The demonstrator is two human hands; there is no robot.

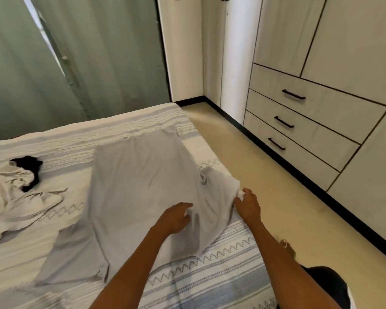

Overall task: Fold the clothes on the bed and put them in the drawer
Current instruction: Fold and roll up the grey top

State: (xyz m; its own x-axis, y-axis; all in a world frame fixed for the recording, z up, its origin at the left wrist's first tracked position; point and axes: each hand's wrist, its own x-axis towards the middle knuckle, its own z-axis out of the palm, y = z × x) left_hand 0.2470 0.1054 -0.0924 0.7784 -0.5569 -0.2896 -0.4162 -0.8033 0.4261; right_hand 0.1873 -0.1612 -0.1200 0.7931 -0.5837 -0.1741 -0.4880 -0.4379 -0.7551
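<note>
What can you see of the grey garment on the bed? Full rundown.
The grey garment is plain light grey, soft and thin like jersey knit, with no print visible. It lies spread and wrinkled across the striped bedspread, near the bed's floor-side edge, one part trailing toward the near left. The left hand rests on its near middle; the right hand pinches its right edge, lifting it slightly. Blur hides finer detail.
</note>
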